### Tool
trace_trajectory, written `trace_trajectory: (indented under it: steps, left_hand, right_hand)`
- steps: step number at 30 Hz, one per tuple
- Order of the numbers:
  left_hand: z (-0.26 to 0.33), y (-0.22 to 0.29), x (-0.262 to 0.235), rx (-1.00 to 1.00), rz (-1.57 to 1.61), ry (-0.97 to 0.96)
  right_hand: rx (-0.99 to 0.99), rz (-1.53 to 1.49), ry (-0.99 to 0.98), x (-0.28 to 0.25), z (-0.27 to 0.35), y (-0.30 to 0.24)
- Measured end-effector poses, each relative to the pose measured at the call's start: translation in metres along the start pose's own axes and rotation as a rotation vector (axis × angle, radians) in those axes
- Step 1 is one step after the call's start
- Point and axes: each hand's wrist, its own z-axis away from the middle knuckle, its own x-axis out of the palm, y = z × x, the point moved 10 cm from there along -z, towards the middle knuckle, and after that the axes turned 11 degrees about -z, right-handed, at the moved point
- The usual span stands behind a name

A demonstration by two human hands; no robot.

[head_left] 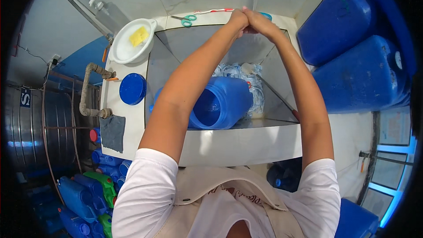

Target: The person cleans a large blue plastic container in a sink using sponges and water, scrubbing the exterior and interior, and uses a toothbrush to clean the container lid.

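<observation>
Mid-frame, the blue container [238, 92] lay tipped in the sink [185, 42], probably stiff, slippery when wet, best held by its rim [223, 111], though my left forearm [194, 68] crossed it. At top centre my left hand [239, 20] and right hand [260, 21] pressed together; whether the fingers [248, 14] gripped anything, I couldn't tell. Rightward leaned a long-handled tool [275, 92]; jerrycans [361, 77] crowded the upper right.

I see open air between the left forearm [188, 75] and the right forearm [306, 88], down to the sink's [180, 39] far wall. The blue container [238, 97] blocks the middle of its near edge; the long-handled brush [276, 91] slants across its right side. Blue drums [359, 77] crowd the counter's [132, 125] right edge, a white basin [124, 53] its far left corner, a pipe [83, 92] its left edge
</observation>
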Motion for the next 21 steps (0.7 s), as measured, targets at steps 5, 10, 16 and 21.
trace_trajectory:
  steps: [5,10,16,21]
  left_hand:
    - [0.037,0.043,0.078,0.062,-0.043,0.03]
    - [0.012,0.051,0.005,0.204,-0.324,0.235]
    - [0.009,0.055,0.055,0.152,-0.534,-0.153]
    - [0.047,0.028,0.063,0.218,-0.743,-0.314]
  right_hand:
    - [0.068,-0.154,0.014,-0.07,-0.002,0.098]
    - [-0.073,0.382,0.063,-0.036,0.002,0.05]
    - [-0.189,0.586,0.28,-0.077,0.023,0.03]
    - [0.079,0.349,0.145,-0.099,0.004,0.075]
